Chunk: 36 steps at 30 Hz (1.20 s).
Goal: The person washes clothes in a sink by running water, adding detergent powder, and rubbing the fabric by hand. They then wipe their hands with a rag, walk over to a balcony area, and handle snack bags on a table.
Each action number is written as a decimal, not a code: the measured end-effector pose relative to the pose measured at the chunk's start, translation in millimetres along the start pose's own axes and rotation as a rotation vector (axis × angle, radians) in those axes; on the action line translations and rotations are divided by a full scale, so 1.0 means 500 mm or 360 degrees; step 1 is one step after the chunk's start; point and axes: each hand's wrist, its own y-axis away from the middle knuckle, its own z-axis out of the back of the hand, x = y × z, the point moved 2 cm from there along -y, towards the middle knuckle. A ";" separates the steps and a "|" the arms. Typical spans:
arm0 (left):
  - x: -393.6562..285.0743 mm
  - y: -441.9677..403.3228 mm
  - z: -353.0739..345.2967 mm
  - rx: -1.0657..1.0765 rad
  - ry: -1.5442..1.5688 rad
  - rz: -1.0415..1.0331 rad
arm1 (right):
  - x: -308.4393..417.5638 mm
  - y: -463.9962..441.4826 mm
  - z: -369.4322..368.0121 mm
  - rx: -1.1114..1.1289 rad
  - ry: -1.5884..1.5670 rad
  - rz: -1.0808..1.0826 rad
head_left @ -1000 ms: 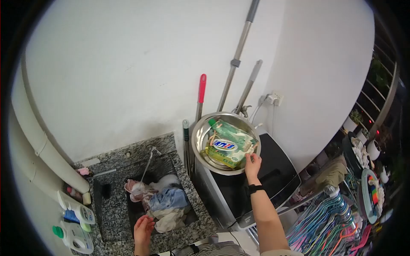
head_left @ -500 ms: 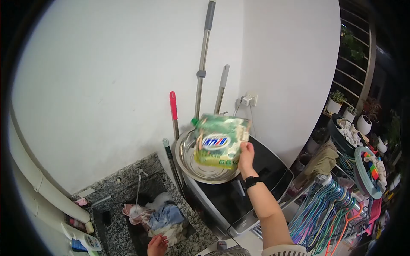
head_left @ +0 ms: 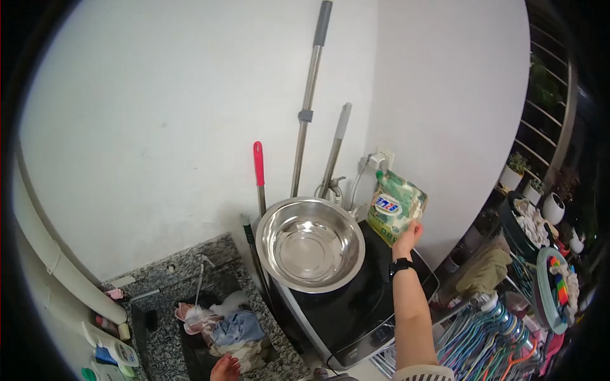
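My right hand [head_left: 408,237] is closed on the lower right edge of a green detergent refill pouch [head_left: 395,206] with a green cap. The pouch is at the back right of the black-topped washing machine [head_left: 343,324], near the wall socket. A shiny steel basin [head_left: 305,254] sits on the machine to the left of the pouch, and no clothes show inside it. My left hand [head_left: 225,368] is at the bottom edge of the view by the stone sink [head_left: 168,336], its fingers loosely bent and apart, holding nothing. Beside it lie wet clothes [head_left: 238,329], blue, pink and cream, with suds.
Several long handles, one a red handle [head_left: 258,164], lean on the wall behind the basin. A plug [head_left: 381,159] sits in the wall socket. On the right hang many coloured hangers [head_left: 473,336]. Bottles [head_left: 111,346] stand left of the sink, beside a white pipe [head_left: 82,279].
My right hand has carried the detergent pouch from in front of the basin to its right, toward the back corner. The basin is now fully visible. My view has shifted slightly.
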 end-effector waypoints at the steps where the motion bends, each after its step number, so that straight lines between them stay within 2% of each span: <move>1: 0.000 0.011 -0.013 -0.0017 -0.0037 -0.0009 | -0.027 0.006 0.006 -0.0109 -0.0047 -0.0089; 2: 0.003 0.014 -0.022 -0.0037 -0.0016 -0.0023 | -0.051 0.012 0.010 -0.0219 -0.0090 -0.0181; 5: 0.019 0.038 -0.030 -0.0137 0.0059 -0.0062 | -0.125 0.034 0.042 -0.0092 -0.0209 -0.0378; 7: 0.028 0.055 -0.046 0.0170 0.0166 -0.0215 | -0.149 0.034 0.058 0.0216 0.0071 -0.0321; 10: 0.023 0.097 -0.076 0.0080 0.0117 -0.0239 | -0.133 0.065 0.043 0.0404 0.0317 -0.0423; 11: 0.024 0.096 -0.079 0.0120 0.0078 -0.0229 | -0.130 0.067 0.047 0.0469 0.0567 -0.0486; 13: 0.036 0.073 -0.060 0.0098 0.0085 -0.0158 | -0.166 0.051 0.065 0.0610 0.0514 -0.0267; 14: 0.035 0.073 -0.061 0.0055 0.0107 -0.0168 | -0.128 0.078 0.051 0.0644 0.0469 -0.0343; 17: 0.026 0.069 -0.057 0.0021 0.0062 -0.0060 | -0.066 0.119 0.029 0.0593 0.0447 -0.0470; 22: 0.005 0.047 -0.015 0.0182 0.0087 0.0014 | -0.148 0.040 0.106 0.0660 0.0709 -0.0449; 23: -0.003 0.043 -0.015 0.0207 0.0081 0.0038 | -0.149 0.040 0.107 0.0555 0.1033 -0.0650; 26: -0.031 0.036 -0.003 0.0162 0.0018 0.0055 | -0.135 0.054 0.084 0.0512 0.1008 -0.0681; 28: -0.050 0.034 0.034 0.0178 0.0074 -0.0045 | -0.135 0.085 0.064 0.0563 0.1014 -0.0730; 30: -0.065 0.039 0.048 0.0132 0.0103 -0.0011 | -0.140 0.118 0.051 0.0773 0.0753 -0.0709; 31: -0.070 0.038 0.048 0.0087 0.0144 0.0009 | -0.182 0.101 0.077 0.0862 0.0818 -0.0427; 33: -0.069 0.014 0.073 0.0059 0.0141 0.0046 | -0.109 0.161 0.035 0.0798 0.1128 -0.0020; 35: -0.076 0.010 0.081 0.0052 0.0180 0.0039 | -0.066 0.183 0.014 0.0798 0.1250 -0.0039; 36: -0.081 0.012 0.075 0.0025 0.0180 0.0041 | -0.065 0.176 0.012 0.0789 0.1464 0.0016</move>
